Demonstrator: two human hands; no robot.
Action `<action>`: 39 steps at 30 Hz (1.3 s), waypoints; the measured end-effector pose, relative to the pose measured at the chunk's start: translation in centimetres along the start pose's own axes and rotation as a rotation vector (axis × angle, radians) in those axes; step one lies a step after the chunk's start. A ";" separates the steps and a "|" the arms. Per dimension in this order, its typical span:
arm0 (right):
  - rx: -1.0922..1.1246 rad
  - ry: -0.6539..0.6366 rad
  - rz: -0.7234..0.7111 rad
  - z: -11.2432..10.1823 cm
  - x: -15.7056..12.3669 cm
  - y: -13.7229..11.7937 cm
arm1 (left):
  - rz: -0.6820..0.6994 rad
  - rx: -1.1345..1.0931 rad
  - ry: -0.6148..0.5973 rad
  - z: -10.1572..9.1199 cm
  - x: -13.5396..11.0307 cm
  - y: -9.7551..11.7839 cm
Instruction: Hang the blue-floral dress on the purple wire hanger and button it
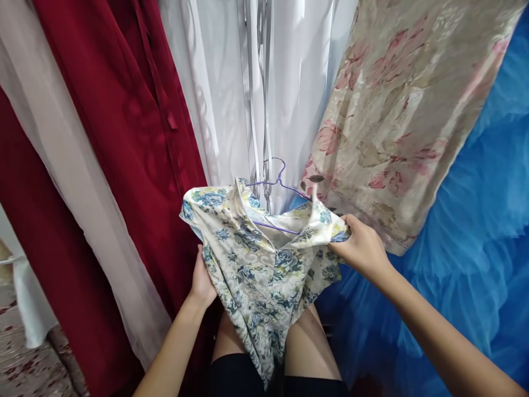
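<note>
A cream garment with blue and yellow flowers (256,264) hangs on a thin purple wire hanger (278,179) in front of me. My right hand (360,248) pinches the garment's right shoulder, fingers closed on the cloth. My left hand (201,281) reaches under the garment's left side; its fingers are hidden behind the fabric, pressed against it. The hanger's hook sticks up between the two shoulders, in front of a white curtain.
Hanging cloth surrounds me: dark red fabric (136,127) and a pale sheer strip (61,154) at left, a white curtain (256,82) in the middle, a beige floral fabric (405,110) and blue tulle (475,248) at right. My bare knees (306,342) show below.
</note>
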State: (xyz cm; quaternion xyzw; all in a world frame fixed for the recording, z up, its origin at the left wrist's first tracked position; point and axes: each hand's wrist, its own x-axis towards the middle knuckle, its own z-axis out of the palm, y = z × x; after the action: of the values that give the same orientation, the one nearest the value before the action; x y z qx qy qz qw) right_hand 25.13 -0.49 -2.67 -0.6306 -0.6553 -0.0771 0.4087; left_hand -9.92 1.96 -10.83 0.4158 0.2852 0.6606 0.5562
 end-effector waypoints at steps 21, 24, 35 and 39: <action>0.595 0.508 0.053 3.3 -10.4 -1.1 | -0.203 0.237 0.198 1.7 -13.0 -9.1; 0.950 0.147 0.361 7.9 -15.4 -4.7 | -0.187 0.198 0.218 2.2 -13.6 -8.8; 1.246 -0.350 0.398 8.8 -15.1 -7.3 | -0.142 0.330 0.169 1.3 -13.8 -8.1; 1.175 -0.372 0.406 7.5 -16.3 -5.5 | -0.054 0.382 0.338 2.0 -13.8 -9.7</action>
State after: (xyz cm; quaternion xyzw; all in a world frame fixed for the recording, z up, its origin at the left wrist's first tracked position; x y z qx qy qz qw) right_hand 14.82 -9.39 -15.60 -0.4161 -0.5159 0.4838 0.5716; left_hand -2.86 -9.55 -21.22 0.3892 0.5048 0.6399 0.4291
